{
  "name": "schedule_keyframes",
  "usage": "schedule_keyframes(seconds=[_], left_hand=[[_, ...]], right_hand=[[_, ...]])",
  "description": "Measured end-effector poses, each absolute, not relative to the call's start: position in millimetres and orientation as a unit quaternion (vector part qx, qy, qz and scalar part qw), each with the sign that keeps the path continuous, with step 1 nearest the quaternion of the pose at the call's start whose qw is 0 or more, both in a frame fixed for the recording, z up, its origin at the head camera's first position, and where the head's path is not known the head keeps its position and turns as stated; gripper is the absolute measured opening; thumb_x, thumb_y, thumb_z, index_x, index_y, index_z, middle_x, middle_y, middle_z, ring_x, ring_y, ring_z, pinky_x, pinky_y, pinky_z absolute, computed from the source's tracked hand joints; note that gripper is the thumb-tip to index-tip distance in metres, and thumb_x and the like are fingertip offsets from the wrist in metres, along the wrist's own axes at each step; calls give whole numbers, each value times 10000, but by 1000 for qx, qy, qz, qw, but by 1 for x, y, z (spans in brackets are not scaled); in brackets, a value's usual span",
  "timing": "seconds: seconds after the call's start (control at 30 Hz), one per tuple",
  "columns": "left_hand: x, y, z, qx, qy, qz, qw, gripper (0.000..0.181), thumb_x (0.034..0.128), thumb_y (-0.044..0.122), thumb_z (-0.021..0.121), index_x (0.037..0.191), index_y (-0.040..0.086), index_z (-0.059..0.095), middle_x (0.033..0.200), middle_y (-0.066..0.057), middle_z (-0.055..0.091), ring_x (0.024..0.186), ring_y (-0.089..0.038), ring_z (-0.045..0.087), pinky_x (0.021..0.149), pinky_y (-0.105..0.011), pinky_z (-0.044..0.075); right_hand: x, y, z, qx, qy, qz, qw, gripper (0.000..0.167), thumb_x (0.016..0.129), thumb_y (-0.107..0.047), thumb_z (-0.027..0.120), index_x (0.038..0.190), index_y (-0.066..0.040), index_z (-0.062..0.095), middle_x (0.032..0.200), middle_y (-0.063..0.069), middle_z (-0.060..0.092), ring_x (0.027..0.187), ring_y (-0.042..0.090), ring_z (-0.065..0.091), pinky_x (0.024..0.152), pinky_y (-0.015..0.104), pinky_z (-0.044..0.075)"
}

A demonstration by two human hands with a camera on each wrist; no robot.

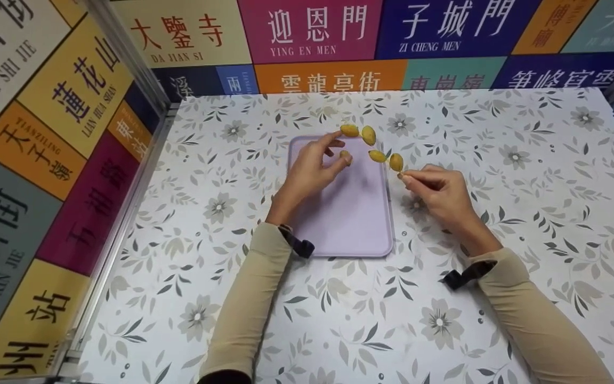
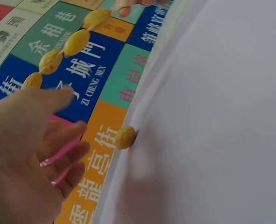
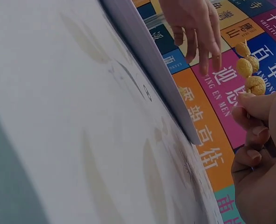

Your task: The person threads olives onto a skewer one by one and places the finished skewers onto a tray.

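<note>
Several yellow, wrinkled oval pieces, like small fruits or nuts, form a curved strand (image 1: 377,156); their exact kind is unclear. Between thumb and index finger, my right hand (image 1: 442,192) pinches the strand's near end, just right of the tray. The strand curves up and left from there, and its far piece (image 1: 349,130) appears beside the left index fingertip. My left hand (image 1: 311,162) hovers over the lilac tray (image 1: 347,224), thumb and fingers spread apart. A single loose yellow piece (image 2: 125,137) lies on the tray near the left fingers, partly hidden by the thumb in the head view.
The tray lies on a table (image 1: 435,320) covered in a floral print. Walls of coloured panels (image 1: 312,29) with lettering border the back and left side. Each wrist carries a black strap with a small camera (image 1: 303,248).
</note>
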State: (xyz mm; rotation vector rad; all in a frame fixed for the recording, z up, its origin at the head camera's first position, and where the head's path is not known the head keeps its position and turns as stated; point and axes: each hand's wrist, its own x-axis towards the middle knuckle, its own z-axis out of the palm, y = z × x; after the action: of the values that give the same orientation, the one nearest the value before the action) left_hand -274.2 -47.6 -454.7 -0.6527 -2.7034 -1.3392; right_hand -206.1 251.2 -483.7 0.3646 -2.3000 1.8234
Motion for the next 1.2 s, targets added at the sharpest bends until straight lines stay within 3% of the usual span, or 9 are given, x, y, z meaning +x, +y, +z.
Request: schedule_keyframes(seconds=[0.1,0.3,0.4,0.57,0.77,1.03,1.2], left_hand=[[-275,-44,-458,-217,-917,-333,33,523,1052,267,716,1537,111,598,1520,-68,665,1354,-310,631,1157,-458,486],[-276,-41,-466,-228,-948,-221,19,563,1035,326,725,1557,163,591,1669,-13,529,1453,-325,533,1152,-515,469],[-277,-40,-469,-229,-950,-212,20,517,1042,327,730,1525,173,625,1601,-9,601,1409,-324,549,1124,-510,476],[-278,-40,-468,-221,-946,-233,39,317,1037,292,751,1330,170,735,1367,-7,738,1283,-294,609,1053,-487,501],[-280,-38,-468,-228,-941,-247,42,195,1036,265,757,1210,179,771,1192,11,803,1176,-258,654,1025,-465,505],[-279,-36,-469,-226,-939,-255,43,302,1032,375,758,1268,194,806,1119,25,824,1069,-228,668,973,-422,498],[-277,-35,-470,-236,-930,-279,36,244,1030,347,768,1180,165,832,1129,-15,826,1039,-247,680,952,-415,516]], right_hand=[[-207,252,-486,131,-777,609,92,163,988,-113,807,1132,-49,850,838,20,719,728,74,589,623,163,493],[-206,252,-484,133,-773,614,88,160,984,-113,812,1127,-52,852,829,21,708,732,92,572,625,176,481],[-206,252,-483,128,-766,624,84,164,981,-111,815,1125,-39,849,836,33,719,733,93,584,627,178,492],[-207,252,-484,127,-767,624,81,161,984,-117,813,1124,-46,851,845,32,723,742,95,592,632,176,502],[-207,253,-485,129,-772,617,79,164,990,-123,808,1131,-50,850,847,15,719,753,94,600,629,171,507],[-207,252,-485,130,-772,617,84,155,986,-118,811,1121,-55,854,834,30,715,746,100,600,627,185,513],[-207,253,-486,130,-774,615,84,159,993,-136,807,1126,-65,856,817,9,697,731,86,567,614,173,471]])
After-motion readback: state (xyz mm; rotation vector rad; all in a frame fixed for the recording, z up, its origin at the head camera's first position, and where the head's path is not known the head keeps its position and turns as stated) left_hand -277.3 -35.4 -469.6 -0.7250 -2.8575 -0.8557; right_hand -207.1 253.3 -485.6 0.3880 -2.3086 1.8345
